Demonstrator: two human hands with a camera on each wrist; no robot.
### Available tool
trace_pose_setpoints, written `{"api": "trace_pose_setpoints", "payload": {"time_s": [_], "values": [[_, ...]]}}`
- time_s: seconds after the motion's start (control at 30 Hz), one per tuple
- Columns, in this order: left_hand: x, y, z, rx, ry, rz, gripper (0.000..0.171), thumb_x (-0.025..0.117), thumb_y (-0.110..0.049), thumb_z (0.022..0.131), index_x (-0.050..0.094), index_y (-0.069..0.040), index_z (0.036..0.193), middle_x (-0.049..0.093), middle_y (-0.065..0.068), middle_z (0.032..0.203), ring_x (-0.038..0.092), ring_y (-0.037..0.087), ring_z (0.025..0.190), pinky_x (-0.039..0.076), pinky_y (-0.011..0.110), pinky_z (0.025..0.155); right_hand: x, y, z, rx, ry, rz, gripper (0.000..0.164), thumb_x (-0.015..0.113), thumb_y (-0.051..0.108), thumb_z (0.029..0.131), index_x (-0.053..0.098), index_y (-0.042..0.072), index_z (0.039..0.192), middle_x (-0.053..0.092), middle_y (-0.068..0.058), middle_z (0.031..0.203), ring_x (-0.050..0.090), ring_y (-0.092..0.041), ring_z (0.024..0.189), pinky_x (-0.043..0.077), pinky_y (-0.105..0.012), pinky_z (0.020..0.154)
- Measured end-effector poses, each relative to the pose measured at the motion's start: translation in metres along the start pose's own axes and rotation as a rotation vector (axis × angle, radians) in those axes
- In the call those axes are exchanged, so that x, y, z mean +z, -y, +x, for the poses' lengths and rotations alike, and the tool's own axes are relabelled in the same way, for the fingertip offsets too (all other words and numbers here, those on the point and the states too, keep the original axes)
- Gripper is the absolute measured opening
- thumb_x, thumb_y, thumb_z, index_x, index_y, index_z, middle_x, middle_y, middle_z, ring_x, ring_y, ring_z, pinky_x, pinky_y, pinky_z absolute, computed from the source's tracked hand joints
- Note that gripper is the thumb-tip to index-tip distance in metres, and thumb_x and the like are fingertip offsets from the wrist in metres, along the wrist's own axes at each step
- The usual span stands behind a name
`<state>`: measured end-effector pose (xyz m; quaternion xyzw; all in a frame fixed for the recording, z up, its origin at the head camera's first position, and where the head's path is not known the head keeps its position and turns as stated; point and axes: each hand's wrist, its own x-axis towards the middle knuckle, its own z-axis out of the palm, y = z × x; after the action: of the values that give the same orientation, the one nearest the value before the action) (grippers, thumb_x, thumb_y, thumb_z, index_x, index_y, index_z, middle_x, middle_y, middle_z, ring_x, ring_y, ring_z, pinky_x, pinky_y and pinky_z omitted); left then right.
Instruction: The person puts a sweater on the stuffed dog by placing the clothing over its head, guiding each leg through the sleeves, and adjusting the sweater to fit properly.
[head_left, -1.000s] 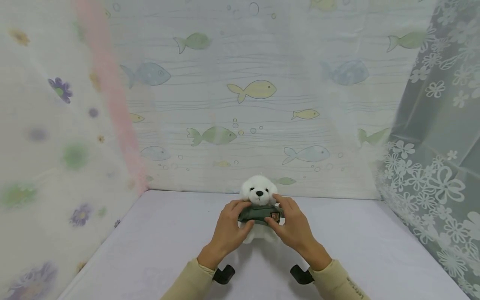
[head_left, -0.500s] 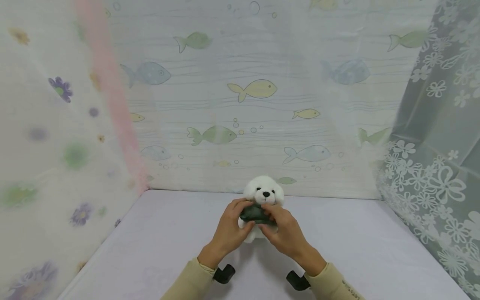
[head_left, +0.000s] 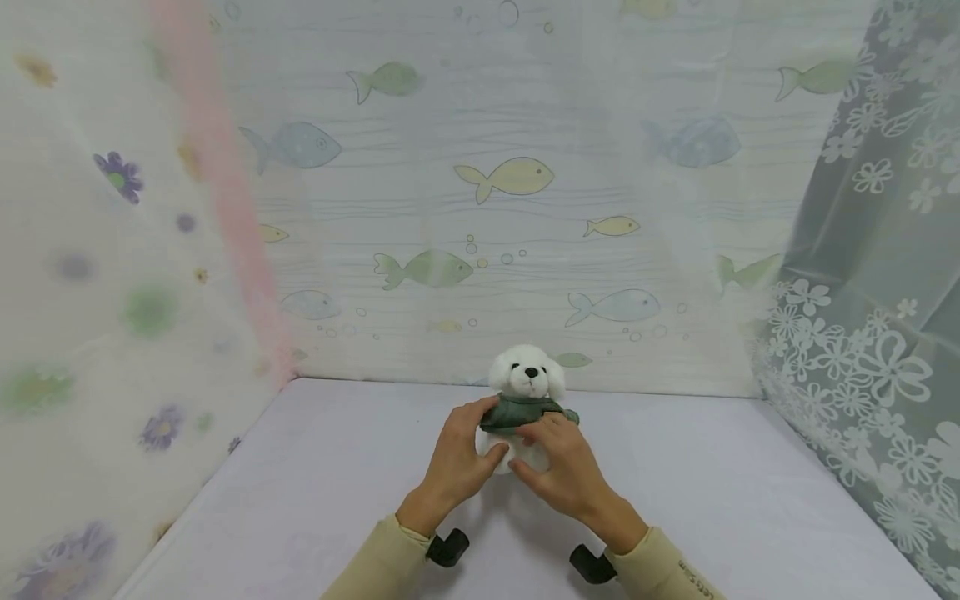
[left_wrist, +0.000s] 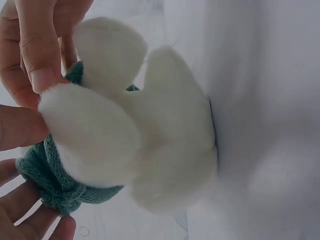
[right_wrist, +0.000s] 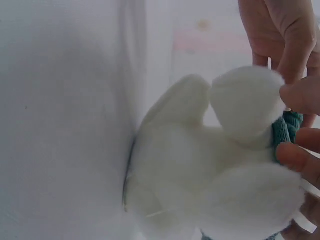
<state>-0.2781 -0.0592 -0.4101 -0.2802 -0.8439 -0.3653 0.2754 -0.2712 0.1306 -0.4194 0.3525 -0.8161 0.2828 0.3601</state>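
Observation:
A white plush dog in a dark green knitted sweater sits upright on the table, facing the head camera. My left hand holds its side, the thumb at a front paw and the fingers round the sweater's edge. On the other side my right hand has curled fingers at the sweater's lower hem and its thumb lower, by the dog's belly. The right wrist view has those fingertips touching the green knit beside the paws. Both hands partly cover the dog's body.
A white cloth covers the table. Behind it hangs a fish-print curtain. Flowered sheets hang at the left and right. Black camera mounts are at both wrists, below beige sleeves.
My right hand has moved inward and lower across the dog's front. The dog's head has tilted upward, and the sweater's patch has gone from view. My left hand has stayed nearly in place.

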Motion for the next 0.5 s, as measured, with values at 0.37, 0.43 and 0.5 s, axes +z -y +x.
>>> {"api": "trace_pose_setpoints", "payload": {"time_s": [0.37, 0.43, 0.5], "values": [[-0.001, 0.004, -0.001, -0.019, 0.067, 0.007, 0.064, 0.074, -0.009, 0.082, 0.044, -0.008, 0.138, 0.061, 0.007, 0.109, 0.058, 0.022, 0.100, 0.047, 0.042, 0.083, 0.011, -0.001, -0.005, 0.003, -0.013, -0.047, 0.033, 0.087, 0.025, 0.066, 0.069, 0.012, 0.091, 0.065, 0.005, 0.086, 0.054, -0.030, 0.103, 0.029, -0.062, 0.102], [-0.001, 0.004, -0.001, -0.007, 0.074, 0.010, 0.061, 0.072, -0.004, 0.083, 0.045, -0.008, 0.138, 0.060, 0.006, 0.106, 0.057, 0.021, 0.097, 0.048, 0.040, 0.081, 0.011, 0.000, -0.005, 0.006, -0.009, -0.061, 0.031, 0.086, 0.024, 0.067, 0.070, 0.013, 0.090, 0.067, 0.004, 0.087, 0.055, -0.031, 0.104, 0.028, -0.066, 0.100], [-0.001, 0.005, -0.001, 0.008, 0.072, 0.009, 0.060, 0.070, 0.002, 0.083, 0.046, -0.007, 0.137, 0.060, 0.006, 0.103, 0.057, 0.020, 0.093, 0.048, 0.038, 0.078, 0.010, 0.000, -0.005, 0.009, -0.003, -0.081, 0.026, 0.084, 0.021, 0.069, 0.070, 0.014, 0.090, 0.068, 0.002, 0.088, 0.055, -0.032, 0.105, 0.026, -0.070, 0.099]]}}
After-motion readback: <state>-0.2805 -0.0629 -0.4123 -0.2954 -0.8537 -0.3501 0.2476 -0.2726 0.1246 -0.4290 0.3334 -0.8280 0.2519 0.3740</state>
